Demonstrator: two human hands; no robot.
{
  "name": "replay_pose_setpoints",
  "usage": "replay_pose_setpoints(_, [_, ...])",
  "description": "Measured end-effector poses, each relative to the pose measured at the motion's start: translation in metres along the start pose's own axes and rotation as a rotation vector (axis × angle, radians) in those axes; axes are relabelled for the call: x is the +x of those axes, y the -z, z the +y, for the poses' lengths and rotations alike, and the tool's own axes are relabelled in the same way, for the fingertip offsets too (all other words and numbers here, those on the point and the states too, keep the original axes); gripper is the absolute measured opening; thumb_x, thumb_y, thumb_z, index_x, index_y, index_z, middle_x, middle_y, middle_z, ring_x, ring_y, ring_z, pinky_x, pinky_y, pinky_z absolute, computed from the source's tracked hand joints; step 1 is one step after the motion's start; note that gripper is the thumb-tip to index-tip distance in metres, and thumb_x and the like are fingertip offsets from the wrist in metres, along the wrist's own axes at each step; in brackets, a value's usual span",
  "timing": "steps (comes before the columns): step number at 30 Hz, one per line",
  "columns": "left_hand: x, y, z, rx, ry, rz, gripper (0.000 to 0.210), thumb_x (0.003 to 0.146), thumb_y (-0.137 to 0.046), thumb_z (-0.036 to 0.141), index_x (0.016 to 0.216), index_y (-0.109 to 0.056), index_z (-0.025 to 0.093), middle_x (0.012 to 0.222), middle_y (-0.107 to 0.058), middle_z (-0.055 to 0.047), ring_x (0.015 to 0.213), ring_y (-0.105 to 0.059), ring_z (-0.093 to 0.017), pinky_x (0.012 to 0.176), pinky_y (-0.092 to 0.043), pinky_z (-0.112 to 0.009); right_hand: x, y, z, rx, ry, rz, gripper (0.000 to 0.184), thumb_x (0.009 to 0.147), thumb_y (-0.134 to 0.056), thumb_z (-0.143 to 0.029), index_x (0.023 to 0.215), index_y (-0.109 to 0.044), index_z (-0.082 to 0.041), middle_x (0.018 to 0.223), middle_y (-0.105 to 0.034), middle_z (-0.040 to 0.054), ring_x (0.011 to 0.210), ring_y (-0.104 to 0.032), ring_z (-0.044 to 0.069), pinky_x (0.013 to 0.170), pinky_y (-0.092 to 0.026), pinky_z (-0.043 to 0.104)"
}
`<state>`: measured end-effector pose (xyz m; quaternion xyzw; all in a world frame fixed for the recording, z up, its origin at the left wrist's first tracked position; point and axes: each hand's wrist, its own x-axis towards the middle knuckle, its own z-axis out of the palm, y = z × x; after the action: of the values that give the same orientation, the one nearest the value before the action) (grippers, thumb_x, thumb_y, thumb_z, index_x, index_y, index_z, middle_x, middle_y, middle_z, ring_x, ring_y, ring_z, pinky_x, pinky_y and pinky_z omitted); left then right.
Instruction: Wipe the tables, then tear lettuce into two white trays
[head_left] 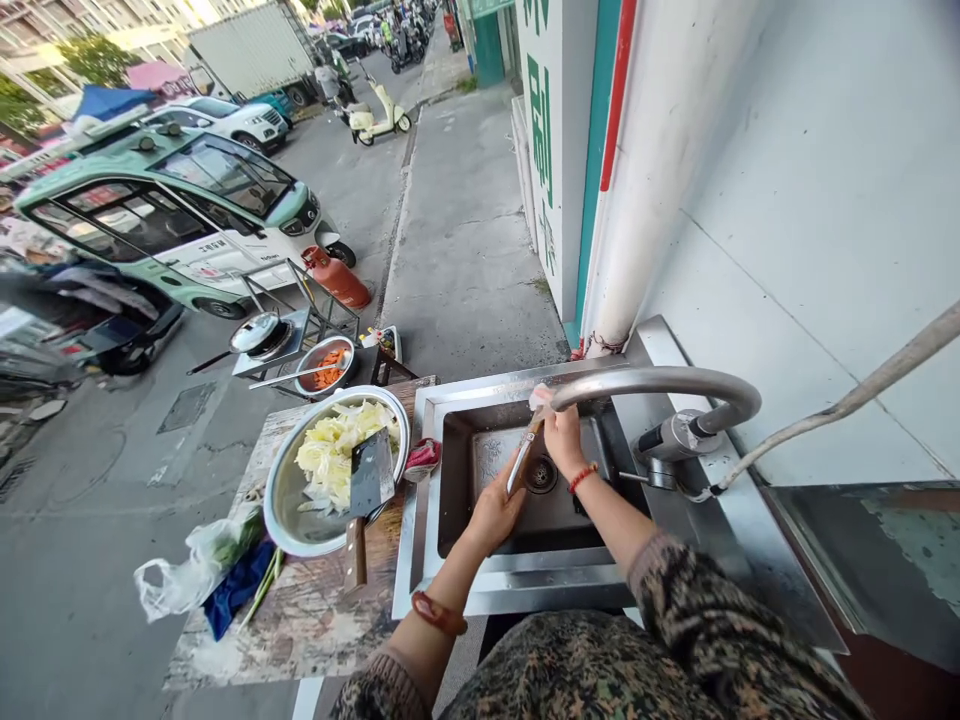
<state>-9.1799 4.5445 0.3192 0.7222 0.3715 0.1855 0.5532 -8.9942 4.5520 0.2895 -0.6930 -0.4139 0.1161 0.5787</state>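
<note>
Left hand (495, 514) had fingers curled round a brown-and-silver utensil (519, 464) over the sink (525, 582); right hand (565, 440) fingers bent by its upper end, grip unclear, near faucet (667, 381).

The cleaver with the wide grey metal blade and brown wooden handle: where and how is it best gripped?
Probably by its brown wooden handle, from the wearer's side, with the left hand once free: the handle juts past the near rim of the large round pale-rimmed bowl, while the wide grey blade lies over chopped yellow leaves.
</note>
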Motion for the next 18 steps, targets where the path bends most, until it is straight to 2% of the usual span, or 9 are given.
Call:
replay_pose_setpoints(3, [0.004, 0.001, 0.001, -0.065, -0.003, 0.051, 0.055, 0.081, -0.058, 0.028, 0.135, -0.053, 0.022, 0.143, -0.053, -0.004, 0.137, -0.042, -0.022, 0.118, -0.023, -0.04, -0.059, -0.011, -0.013, 0.142, -0.051, 0.057, 0.035, 0.092, -0.041, -0.019, 0.123, -0.056, -0.022, 0.124, -0.058, 0.0108, 0.119, -0.052, 0.021, 0.106, -0.042, 0.043])
replay_pose_setpoints(6, [0.007, -0.003, 0.002, -0.126, 0.081, 0.193, 0.052, 0.086, -0.054, 0.036, 0.136, -0.051, 0.02, 0.141, -0.055, -0.007, 0.135, -0.045, -0.022, 0.116, -0.027, -0.039, -0.101, -0.016, -0.03, 0.284, -0.052, -0.116, 0.035, 0.09, -0.045, -0.017, 0.121, -0.059, -0.024, 0.12, -0.061, 0.0084, 0.116, -0.056, 0.019, 0.104, -0.045, 0.039])
replay_pose_setpoints(8, [0.005, -0.011, 0.004, -0.197, 0.136, 0.313, 0.055, 0.089, -0.049, 0.038, 0.141, -0.044, 0.021, 0.144, -0.051, -0.007, 0.135, -0.045, -0.021, 0.114, -0.031, -0.037, -0.113, -0.011, -0.036, 0.34, -0.067, -0.224, 0.035, 0.088, -0.047, -0.015, 0.118, -0.062, -0.026, 0.117, -0.064, 0.0065, 0.113, -0.06, 0.018, 0.102, -0.047, 0.038])
replay_pose_setpoints(11, [-0.002, -0.025, 0.009, -0.263, 0.173, 0.41, 0.06, 0.091, -0.047, 0.04, 0.148, -0.031, 0.025, 0.146, -0.049, -0.007, 0.134, -0.046, -0.021, 0.11, -0.036, -0.033, -0.115, 0.007, -0.033, 0.364, -0.118, -0.267, 0.037, 0.086, -0.048, -0.014, 0.117, -0.064, -0.027, 0.118, -0.066, 0.0055, 0.113, -0.061, 0.019, 0.102, -0.048, 0.039])
replay_pose_setpoints(14, [-0.014, -0.026, 0.009, -0.205, 0.194, 0.335, 0.072, 0.086, -0.055, 0.039, 0.15, -0.025, 0.022, 0.136, -0.058, -0.01, 0.125, -0.054, -0.023, 0.105, -0.041, -0.035, -0.113, 0.028, -0.022, 0.342, -0.161, -0.301, 0.038, 0.085, -0.048, -0.014, 0.116, -0.066, -0.027, 0.12, -0.067, 0.0054, 0.116, -0.06, 0.02, 0.105, -0.046, 0.041])
replay_pose_setpoints(16, [-0.024, -0.016, 0.003, -0.097, 0.159, 0.175, 0.081, 0.08, -0.062, 0.033, 0.15, -0.023, 0.021, 0.134, -0.058, -0.012, 0.122, -0.056, -0.024, 0.102, -0.044, -0.038, -0.116, 0.038, -0.013, 0.321, -0.196, -0.342, 0.038, 0.084, -0.049, -0.015, 0.115, -0.067, -0.027, 0.119, -0.067, 0.0052, 0.115, -0.06, 0.02, 0.105, -0.045, 0.042])
replay_pose_setpoints(18, [-0.031, -0.001, -0.006, 0.101, 0.063, -0.013, 0.082, 0.074, -0.065, 0.023, 0.148, -0.03, 0.023, 0.138, -0.054, -0.012, 0.124, -0.053, -0.026, 0.1, -0.045, -0.038, -0.122, 0.043, -0.006, 0.316, -0.236, -0.351, 0.037, 0.084, -0.05, -0.016, 0.114, -0.068, -0.026, 0.12, -0.068, 0.0054, 0.116, -0.06, 0.02, 0.105, -0.045, 0.044])
